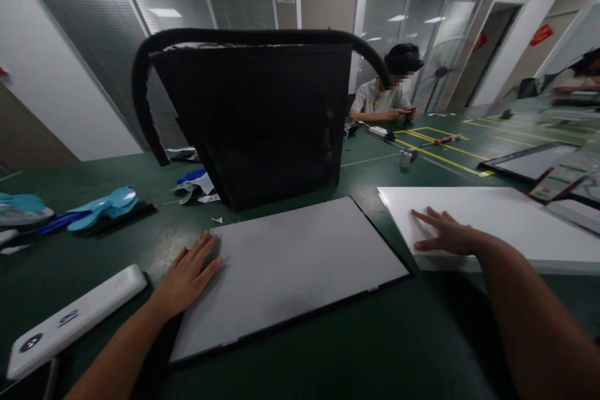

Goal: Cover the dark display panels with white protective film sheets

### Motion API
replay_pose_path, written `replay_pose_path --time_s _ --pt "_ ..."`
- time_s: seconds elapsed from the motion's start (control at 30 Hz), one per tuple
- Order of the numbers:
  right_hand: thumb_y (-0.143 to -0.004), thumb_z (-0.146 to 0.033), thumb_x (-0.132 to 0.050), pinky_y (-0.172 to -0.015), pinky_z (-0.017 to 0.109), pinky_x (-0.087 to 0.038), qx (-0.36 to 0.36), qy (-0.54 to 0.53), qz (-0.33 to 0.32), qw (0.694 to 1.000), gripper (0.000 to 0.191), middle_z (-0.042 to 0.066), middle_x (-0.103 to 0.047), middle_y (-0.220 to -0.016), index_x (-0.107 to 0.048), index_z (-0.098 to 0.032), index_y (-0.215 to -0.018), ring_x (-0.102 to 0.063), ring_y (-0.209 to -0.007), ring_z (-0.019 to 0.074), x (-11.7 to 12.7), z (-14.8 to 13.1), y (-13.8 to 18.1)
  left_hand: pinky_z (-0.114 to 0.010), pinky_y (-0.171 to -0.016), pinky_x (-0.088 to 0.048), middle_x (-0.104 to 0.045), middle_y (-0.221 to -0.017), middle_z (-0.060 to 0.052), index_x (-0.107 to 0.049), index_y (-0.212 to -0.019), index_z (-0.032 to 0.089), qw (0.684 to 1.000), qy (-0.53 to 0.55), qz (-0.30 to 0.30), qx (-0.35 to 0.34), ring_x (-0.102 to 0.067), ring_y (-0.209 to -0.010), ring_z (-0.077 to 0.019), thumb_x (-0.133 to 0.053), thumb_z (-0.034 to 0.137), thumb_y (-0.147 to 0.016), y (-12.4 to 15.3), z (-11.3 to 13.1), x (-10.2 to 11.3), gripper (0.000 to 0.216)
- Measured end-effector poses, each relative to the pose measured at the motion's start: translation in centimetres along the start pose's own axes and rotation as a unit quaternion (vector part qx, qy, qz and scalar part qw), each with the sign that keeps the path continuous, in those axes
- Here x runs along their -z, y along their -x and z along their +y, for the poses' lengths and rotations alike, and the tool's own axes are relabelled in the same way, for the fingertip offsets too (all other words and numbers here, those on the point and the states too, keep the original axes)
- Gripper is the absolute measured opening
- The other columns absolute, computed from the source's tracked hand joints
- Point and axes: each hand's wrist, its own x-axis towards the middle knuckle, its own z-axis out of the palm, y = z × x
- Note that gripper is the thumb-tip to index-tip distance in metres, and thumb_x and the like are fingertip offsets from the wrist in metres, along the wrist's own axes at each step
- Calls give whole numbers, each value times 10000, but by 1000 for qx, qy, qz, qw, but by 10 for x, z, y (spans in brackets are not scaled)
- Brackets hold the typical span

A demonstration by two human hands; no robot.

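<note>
A flat grey panel with a thin black frame (300, 262) lies on the green table in front of me. My left hand (187, 275) rests open at the panel's left edge, fingers flat and touching it. To the right lies a white sheet or board (506, 219). My right hand (445, 234) lies open on its left part, fingers spread. Neither hand holds anything.
A large black bag-like case with a curved handle (267, 119) stands behind the panel. A white bar-shaped device (75, 319) lies at the left, blue plastic pieces (105, 206) further back. Another person (389, 90) sits across the table; more panels (529, 162) lie at the right.
</note>
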Motion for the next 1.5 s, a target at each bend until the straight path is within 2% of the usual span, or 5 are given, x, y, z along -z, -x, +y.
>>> replay_pose_path --time_s 0.47,0.8,1.17,1.33,1.5 --pt "-1003 -520 -693 -1225 696 -332 16 -36 36 999 712 137 -316 -1701 -419 -265 -1609 -350 -1525 403 6 -13 6 -633 -1311 -216 -275 -1765 -172 -333 -1669 166 1000 -17 -10 -9 -331 -1607 -358 -307 595 -1040 3 6 3 762" --pt "-911 -701 -672 -1067 658 -489 -8 -93 178 980 916 223 -585 -1474 -394 -205 -1628 -611 -1270 451 41 -72 49 -626 -1324 -175 -282 -1763 -161 -394 -1643 167 1000 23 4 2 -319 -1615 -340 -349 631 -1018 0 7 3 780" --pt "-1012 -842 -342 -1233 456 -416 393 -216 -21 893 916 58 -273 -1730 -212 -261 -1708 -368 -1557 254 -5 -239 128 -518 -1342 -211 -405 -1719 -87 -413 -1635 177 995 88 32 30 -330 -1613 -227 -62 568 -1065 3 8 9 774" --pt "-1054 -745 -375 -1315 574 -227 353 -206 57 911 829 82 -231 -1753 -212 -263 -1709 -223 -1616 279 1 -209 95 -559 -1345 -158 -364 -1737 -118 -448 -1611 161 996 86 21 15 -332 -1616 -289 -295 687 -1005 2 8 8 817" --pt "-994 -678 -518 -1308 682 -111 318 -145 93 932 668 120 -366 -1696 -635 -224 -1469 -214 -1608 388 16 -149 46 -577 -1347 -126 -352 -1744 -121 -438 -1614 160 995 98 20 18 -314 -1623 -300 -312 704 -992 2 8 6 836"
